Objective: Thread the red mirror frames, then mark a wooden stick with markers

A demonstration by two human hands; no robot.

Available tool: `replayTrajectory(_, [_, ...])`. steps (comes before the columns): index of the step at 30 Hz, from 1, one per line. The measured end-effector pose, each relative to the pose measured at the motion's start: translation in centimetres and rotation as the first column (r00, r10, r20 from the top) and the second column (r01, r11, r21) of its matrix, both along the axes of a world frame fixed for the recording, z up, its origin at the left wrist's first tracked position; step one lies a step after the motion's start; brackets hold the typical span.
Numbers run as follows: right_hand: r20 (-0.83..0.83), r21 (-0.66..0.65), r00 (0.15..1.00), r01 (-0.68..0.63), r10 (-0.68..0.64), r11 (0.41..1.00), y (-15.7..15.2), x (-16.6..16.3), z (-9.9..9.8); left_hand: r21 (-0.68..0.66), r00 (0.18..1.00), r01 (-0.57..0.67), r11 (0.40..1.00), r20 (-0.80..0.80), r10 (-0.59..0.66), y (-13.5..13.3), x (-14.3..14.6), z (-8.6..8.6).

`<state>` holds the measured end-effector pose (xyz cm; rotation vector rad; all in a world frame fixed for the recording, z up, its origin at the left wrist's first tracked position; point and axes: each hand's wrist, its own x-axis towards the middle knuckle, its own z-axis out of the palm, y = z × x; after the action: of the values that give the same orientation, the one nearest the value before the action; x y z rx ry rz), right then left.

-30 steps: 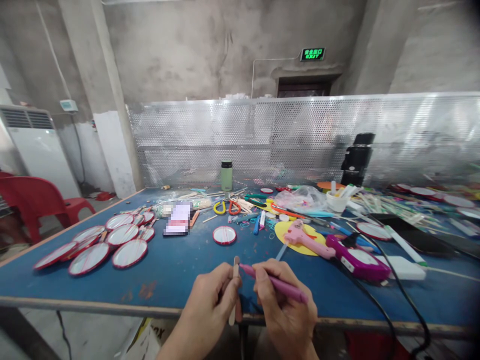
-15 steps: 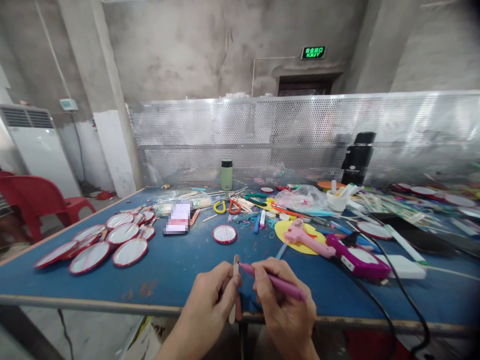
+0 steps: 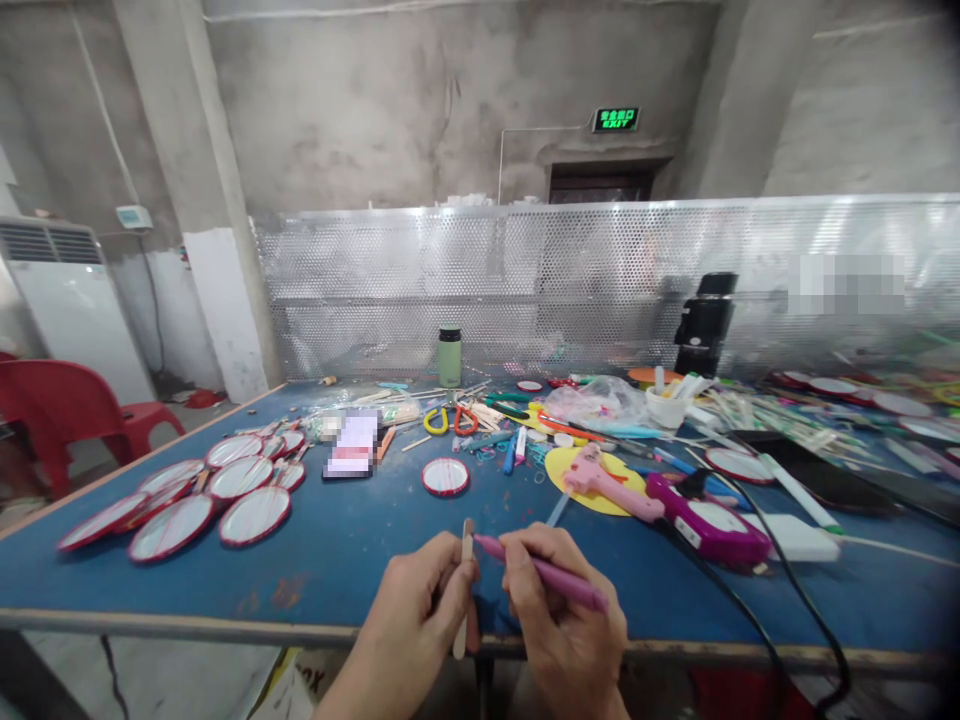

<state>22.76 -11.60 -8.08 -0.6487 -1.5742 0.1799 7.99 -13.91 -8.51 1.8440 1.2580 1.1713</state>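
Note:
Near the front edge of the table, my left hand (image 3: 412, 605) pinches a flat wooden craft stick (image 3: 460, 640) held nearly upright. A darker, reddish-brown strip shows just behind it, partly hidden by my fingers. My right hand (image 3: 570, 620) grips a pink-purple marker pen (image 3: 566, 583), its tip at the upper end of the stick. Whether the tip touches the wood, I cannot tell. Beyond my hands lies a round white disc with a red rim (image 3: 445, 477). A pink glue gun (image 3: 611, 482) rests on a yellow disc (image 3: 559, 465) to the right.
Several red-rimmed discs (image 3: 241, 478) are piled at the left beside a phone (image 3: 351, 443). A purple device (image 3: 709, 520) and black cables (image 3: 724, 575) lie at the right. Farther back are a green bottle (image 3: 450, 358), a white cup (image 3: 667, 408), a black flask (image 3: 705, 325) and scattered sticks.
The camera view has tilted up slightly and shifted. Both hands keep the same grips, with the marker pen's tip still at the stick's upper end.

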Motion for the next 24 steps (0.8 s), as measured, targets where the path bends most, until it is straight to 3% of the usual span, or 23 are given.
replayTrajectory(11, [-0.015, 0.001, 1.0, 0.014, -0.014, 1.0, 0.33, 0.15, -0.68, -0.015, 0.999, 0.012, 1.0, 0.031, -0.012, 0.2, -0.16, 0.29])
replayTrajectory(24, [0.027, 0.015, 0.999, 0.017, -0.018, 1.0, -0.04, -0.01, 0.15, -0.013, 0.999, 0.015, 1.0, 0.041, -0.014, 0.13, -0.2, 0.03])
